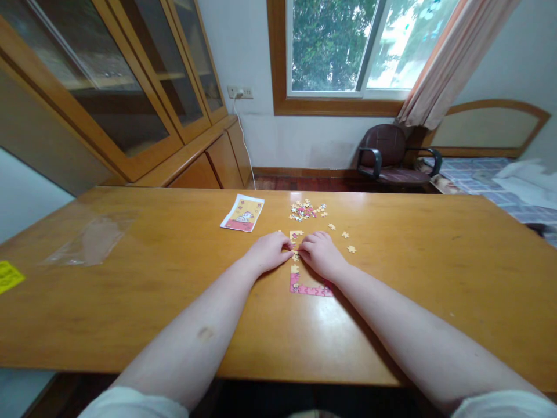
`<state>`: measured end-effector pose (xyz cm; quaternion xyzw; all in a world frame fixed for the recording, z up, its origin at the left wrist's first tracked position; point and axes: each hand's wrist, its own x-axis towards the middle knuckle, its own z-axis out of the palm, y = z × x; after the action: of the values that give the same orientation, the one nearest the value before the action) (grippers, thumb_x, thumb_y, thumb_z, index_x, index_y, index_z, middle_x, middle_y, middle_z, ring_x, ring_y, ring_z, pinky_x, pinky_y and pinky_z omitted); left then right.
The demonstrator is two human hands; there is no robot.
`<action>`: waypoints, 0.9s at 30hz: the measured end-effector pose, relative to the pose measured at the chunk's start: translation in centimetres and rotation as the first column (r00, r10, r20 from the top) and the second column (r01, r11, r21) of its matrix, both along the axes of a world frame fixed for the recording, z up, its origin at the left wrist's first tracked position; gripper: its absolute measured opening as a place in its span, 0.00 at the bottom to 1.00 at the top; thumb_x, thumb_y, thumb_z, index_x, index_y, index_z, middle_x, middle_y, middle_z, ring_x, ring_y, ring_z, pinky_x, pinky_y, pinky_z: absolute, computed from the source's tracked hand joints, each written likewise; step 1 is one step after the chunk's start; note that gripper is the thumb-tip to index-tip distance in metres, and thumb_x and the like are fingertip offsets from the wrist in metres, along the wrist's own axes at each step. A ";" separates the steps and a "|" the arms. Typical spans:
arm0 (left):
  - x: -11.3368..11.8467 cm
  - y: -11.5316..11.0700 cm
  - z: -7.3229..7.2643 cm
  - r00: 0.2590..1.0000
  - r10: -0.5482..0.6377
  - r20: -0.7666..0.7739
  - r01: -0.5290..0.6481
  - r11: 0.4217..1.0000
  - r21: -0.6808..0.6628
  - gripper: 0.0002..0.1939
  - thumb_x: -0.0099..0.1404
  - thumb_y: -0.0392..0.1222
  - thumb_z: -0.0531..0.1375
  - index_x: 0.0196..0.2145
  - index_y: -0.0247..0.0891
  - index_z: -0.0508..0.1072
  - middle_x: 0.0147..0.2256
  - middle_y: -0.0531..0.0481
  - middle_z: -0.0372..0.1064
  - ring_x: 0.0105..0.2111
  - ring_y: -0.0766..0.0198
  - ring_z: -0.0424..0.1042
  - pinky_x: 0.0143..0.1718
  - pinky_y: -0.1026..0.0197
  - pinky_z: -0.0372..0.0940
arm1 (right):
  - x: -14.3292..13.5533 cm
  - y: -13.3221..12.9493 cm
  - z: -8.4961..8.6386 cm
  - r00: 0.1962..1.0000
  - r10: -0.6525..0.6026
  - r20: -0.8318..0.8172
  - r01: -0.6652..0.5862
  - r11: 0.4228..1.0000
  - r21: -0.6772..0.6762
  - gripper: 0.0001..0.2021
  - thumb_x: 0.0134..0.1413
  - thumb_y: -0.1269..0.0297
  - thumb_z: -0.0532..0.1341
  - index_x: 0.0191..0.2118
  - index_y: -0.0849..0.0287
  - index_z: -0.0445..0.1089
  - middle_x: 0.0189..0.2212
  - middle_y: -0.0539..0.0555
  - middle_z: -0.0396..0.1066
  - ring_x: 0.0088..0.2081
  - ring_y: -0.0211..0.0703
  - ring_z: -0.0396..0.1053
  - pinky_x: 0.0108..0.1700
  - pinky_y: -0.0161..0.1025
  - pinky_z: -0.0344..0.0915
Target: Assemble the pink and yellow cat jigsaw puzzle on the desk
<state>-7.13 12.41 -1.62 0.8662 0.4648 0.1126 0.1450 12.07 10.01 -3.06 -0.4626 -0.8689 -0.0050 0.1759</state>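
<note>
Bending inward, the fingers of the left hand (272,251) and right hand (322,252) met over the left side of a partly joined jigsaw border (311,291) in the middle of the desk (409,255). Their tips touched a small yellowish piece (296,255) there; whether they pinched it or only pressed it down, I could not tell. The border's pink bottom row ran toward the near edge of the desk, well short of it, and its right end passed under the right forearm. Past the hands, a heap of loose pieces (304,211) lay near the far edge, with three single pieces (345,234) strung out toward the right hand. The picture card (243,213) sat beyond the left hand, also close to the far edge. A clear plastic bag (93,239) lay farther left, and a yellow label (9,276) at the left side. The widest room for moving stretched rightward, from the single pieces to the right end of the desk. A brown armchair (385,145) stood beyond the far edge.
</note>
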 end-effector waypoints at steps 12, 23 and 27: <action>-0.1 0.0 0.3 0.999 0.034 0.008 -0.035 0.998 0.056 0.12 0.64 0.46 0.55 0.39 0.45 0.78 0.41 0.49 0.71 0.40 0.61 0.70 0.44 0.61 0.64 | 0.5 0.2 -0.1 0.999 -0.038 -0.009 0.038 0.998 0.044 0.11 0.61 0.60 0.57 0.35 0.55 0.76 0.32 0.54 0.72 0.38 0.43 0.61 0.44 0.41 0.50; 0.0 0.2 -0.2 0.999 0.041 0.006 -0.041 0.998 0.044 0.13 0.65 0.45 0.54 0.40 0.46 0.78 0.40 0.50 0.71 0.39 0.62 0.70 0.43 0.62 0.65 | 0.3 0.1 -0.5 0.999 -0.047 0.012 0.046 0.996 0.077 0.12 0.62 0.60 0.55 0.35 0.54 0.76 0.31 0.53 0.71 0.37 0.43 0.60 0.43 0.41 0.49; 0.1 0.3 -0.3 1.000 0.031 0.005 -0.031 0.998 0.053 0.13 0.64 0.45 0.55 0.40 0.45 0.78 0.40 0.49 0.70 0.39 0.62 0.70 0.44 0.62 0.64 | 0.2 0.0 -0.3 0.998 -0.064 0.027 0.062 0.997 0.051 0.11 0.61 0.60 0.56 0.35 0.53 0.76 0.32 0.54 0.71 0.37 0.43 0.60 0.43 0.41 0.50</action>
<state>-7.06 12.67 -1.90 0.8622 0.4746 0.1291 0.1211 12.29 10.04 -3.34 -0.4851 -0.8559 -0.0389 0.1749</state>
